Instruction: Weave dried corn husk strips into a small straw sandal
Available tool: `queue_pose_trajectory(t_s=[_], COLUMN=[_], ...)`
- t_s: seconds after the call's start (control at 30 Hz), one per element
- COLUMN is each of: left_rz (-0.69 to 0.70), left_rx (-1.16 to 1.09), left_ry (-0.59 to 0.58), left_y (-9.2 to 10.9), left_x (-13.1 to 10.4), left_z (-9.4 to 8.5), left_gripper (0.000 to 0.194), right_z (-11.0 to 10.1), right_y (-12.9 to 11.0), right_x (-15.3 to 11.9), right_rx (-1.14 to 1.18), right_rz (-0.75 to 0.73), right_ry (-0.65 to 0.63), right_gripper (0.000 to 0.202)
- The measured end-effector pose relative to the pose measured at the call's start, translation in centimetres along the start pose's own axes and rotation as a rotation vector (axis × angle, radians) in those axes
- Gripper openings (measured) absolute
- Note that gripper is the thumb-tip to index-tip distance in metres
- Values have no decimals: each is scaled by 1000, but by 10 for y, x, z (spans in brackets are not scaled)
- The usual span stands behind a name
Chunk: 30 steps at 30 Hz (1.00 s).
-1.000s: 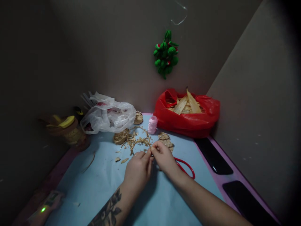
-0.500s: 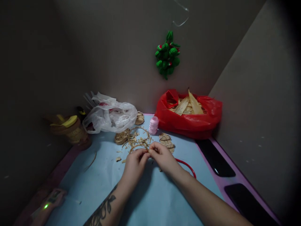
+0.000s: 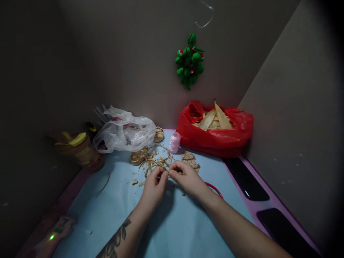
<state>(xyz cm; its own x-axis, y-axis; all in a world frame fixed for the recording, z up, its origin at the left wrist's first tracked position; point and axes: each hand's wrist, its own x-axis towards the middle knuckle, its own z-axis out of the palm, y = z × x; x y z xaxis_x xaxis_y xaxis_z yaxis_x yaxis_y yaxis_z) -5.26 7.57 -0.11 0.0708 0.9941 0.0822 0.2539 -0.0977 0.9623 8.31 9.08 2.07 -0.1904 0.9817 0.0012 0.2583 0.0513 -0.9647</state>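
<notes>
My left hand (image 3: pixel 156 184) and my right hand (image 3: pixel 185 177) meet fingertip to fingertip over the blue sheet (image 3: pixel 118 215). Both are closed in a pinch around a thin tan braided strand, which is mostly hidden by the fingers. Just beyond them lie a loop of brown braided cord (image 3: pixel 161 146) and scattered dry straw scraps (image 3: pixel 152 157). A coiled woven piece (image 3: pixel 138 156) rests left of the scraps, and a flat woven piece (image 3: pixel 190 160) sits behind my right hand. The pink thread spool (image 3: pixel 175 142) stands upright behind the scraps.
A red bag of dried husks (image 3: pixel 215 139) is at the back right, a clear plastic bag (image 3: pixel 126 134) at the back left. Left stands a brown pot (image 3: pixel 83 150); right lie two black slabs (image 3: pixel 247 181). A green knitted ornament (image 3: pixel 189 64) hangs above. A red cord (image 3: pixel 215 190) curves behind my right forearm.
The fingers of my left hand have curled in more, with the thumb nearer my right fingertips. The view has shifted slightly; other things look unmoved.
</notes>
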Motion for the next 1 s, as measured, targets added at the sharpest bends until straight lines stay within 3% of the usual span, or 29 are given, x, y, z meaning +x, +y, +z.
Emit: queue_pose_trajectory(t_s=[0.2, 0.4, 0.53, 0.7, 0.87, 1.0], left_rz=[5, -220, -246, -180, -138, -114], left_rx=[85, -366, -443, -337, -227, -138], left_ry=[79, 79, 147, 68, 0, -23], left_y=[-1, -9, -9, -5, -2, -4], left_x=[-2, 4, 5, 4, 0, -2], left_z=[0, -6, -8, -3, -1, -1], left_gripper=[19, 21, 21, 23, 21, 22], right_z=[3, 24, 26, 16, 13, 8], right_y=[0, 5, 4, 8, 13, 13], right_x=[-4, -19, -21, -10, -1, 1], right_rx=[-28, -221, -326, -117, 253, 193], right_rz=[17, -219, -266, -156, 89, 121], right_ry=[27, 128, 155, 173, -79, -75], right_gripper=[2, 17, 23, 19, 20, 12])
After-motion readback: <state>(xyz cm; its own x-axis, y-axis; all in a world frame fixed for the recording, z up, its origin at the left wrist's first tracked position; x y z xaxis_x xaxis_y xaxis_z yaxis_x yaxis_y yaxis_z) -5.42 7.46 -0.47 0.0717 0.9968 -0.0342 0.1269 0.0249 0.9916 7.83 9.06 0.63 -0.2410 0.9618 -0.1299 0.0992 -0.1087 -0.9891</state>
